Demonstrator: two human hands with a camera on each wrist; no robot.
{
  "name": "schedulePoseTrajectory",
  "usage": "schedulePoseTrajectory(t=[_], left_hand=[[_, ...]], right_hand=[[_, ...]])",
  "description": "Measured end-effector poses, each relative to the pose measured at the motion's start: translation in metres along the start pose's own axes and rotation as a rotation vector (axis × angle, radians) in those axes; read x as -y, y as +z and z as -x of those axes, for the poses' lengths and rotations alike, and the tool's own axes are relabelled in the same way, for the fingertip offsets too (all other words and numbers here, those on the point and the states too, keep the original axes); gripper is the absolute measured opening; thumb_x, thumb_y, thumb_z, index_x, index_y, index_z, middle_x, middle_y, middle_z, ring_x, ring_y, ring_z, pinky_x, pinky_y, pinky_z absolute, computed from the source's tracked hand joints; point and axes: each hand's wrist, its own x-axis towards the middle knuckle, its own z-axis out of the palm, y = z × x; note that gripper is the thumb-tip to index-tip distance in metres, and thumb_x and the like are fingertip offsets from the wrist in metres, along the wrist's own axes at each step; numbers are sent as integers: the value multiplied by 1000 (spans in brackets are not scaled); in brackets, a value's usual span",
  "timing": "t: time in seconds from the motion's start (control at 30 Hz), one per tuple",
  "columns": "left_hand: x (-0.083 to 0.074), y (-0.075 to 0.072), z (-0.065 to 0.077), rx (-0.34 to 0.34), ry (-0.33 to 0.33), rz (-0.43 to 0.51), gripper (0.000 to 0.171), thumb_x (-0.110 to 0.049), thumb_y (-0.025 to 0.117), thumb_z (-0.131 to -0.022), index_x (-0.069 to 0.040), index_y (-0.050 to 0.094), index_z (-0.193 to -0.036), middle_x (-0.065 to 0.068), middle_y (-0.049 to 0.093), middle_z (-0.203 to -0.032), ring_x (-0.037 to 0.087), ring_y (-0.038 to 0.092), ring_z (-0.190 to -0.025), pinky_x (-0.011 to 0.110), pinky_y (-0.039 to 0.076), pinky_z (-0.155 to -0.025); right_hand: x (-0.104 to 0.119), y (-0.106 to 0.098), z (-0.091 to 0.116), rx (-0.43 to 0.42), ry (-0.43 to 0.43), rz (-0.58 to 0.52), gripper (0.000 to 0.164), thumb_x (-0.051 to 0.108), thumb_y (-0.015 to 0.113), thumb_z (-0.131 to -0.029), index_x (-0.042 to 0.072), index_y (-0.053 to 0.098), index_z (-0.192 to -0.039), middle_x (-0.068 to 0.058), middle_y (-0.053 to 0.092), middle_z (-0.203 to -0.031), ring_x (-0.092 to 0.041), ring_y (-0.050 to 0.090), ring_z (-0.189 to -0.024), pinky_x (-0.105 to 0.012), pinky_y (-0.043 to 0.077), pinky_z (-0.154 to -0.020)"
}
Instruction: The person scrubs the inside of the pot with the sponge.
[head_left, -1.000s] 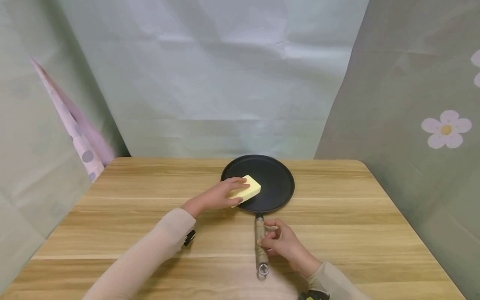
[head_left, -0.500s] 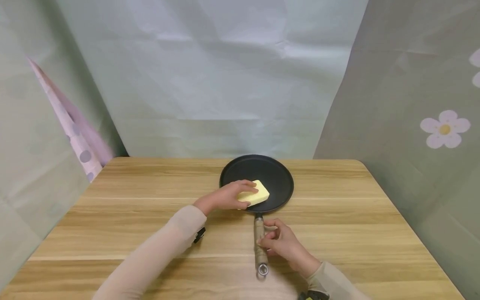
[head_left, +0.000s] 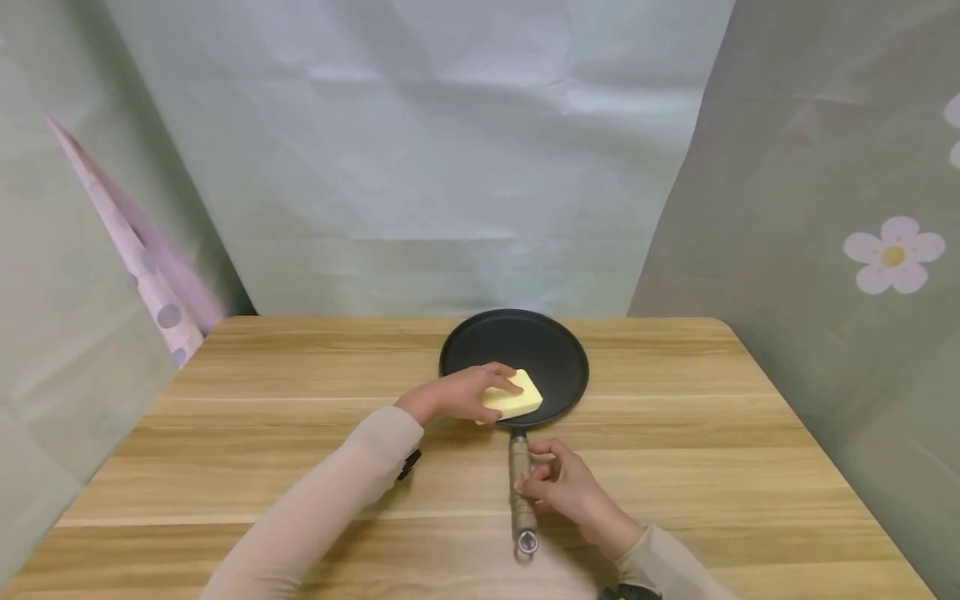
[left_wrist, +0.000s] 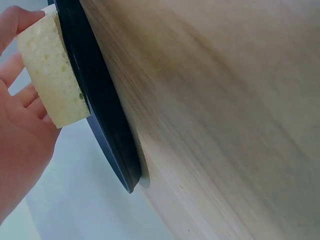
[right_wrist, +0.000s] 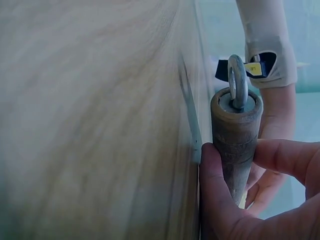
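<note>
A round black flat pan [head_left: 540, 350] lies on the wooden table, its wooden handle [head_left: 522, 467] with a metal ring pointing toward me. My left hand [head_left: 465, 393] grips a pale yellow sponge [head_left: 521, 400] by its sides, over the near part of the pan. In the left wrist view the sponge [left_wrist: 52, 70] sits against the pan [left_wrist: 107, 115], thumb and fingers around it. My right hand [head_left: 572, 493] pinches the handle from the right. The right wrist view shows thumb and a finger on either side of the handle [right_wrist: 235, 135], below its metal ring [right_wrist: 238, 80].
The wooden table [head_left: 300, 367] extends on both sides of the pan. A pale cloth backdrop [head_left: 465, 167] stands behind the table's far edge, with more cloth hanging at left and right. Both wrists carry black straps.
My left hand has slid the sponge to the right and slightly toward me across the pan. The right hand keeps its hold on the handle, and the pan stays in place.
</note>
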Motion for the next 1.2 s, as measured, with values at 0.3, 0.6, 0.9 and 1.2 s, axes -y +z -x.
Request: schedulePoseTrajectory(t=[0.3,0.6,0.9,1.2], left_hand=[[-1,-1,-4,15,-8,23,45,-15,69,-88,-17,61,-132,6,39,-149,26,36,-137,39,34,-108],[-6,2,-12,14,34,-4,42,-15,68,-89,-17,63,-130,5,40,-149,24,35,-137,38,33,-109],[-6,8,-19,-1,53,6,40,-12,68,-87,-16,65,-127,6,43,-147,26,38,-136,40,34,-108],[-8,15,-25,-30,77,10,39,-12,71,-87,-16,66,-125,7,44,-145,26,39,-135,39,34,-109]], right_hand=[[2,3,1,-19,-22,29,51,-4,68,-80,-10,45,-125,-11,51,-88,-19,55,-72,-36,56,-62],[7,3,-1,-5,-19,33,53,-3,70,-77,-10,45,-124,-9,50,-86,-18,55,-69,-32,55,-61],[4,4,-2,-16,-11,61,52,-4,69,-77,-9,46,-123,-9,51,-85,-18,55,-68,-35,54,-60],[3,1,-1,-10,-8,68,51,-4,69,-78,-9,46,-123,-9,51,-85,-18,55,-68,-35,54,-61]])
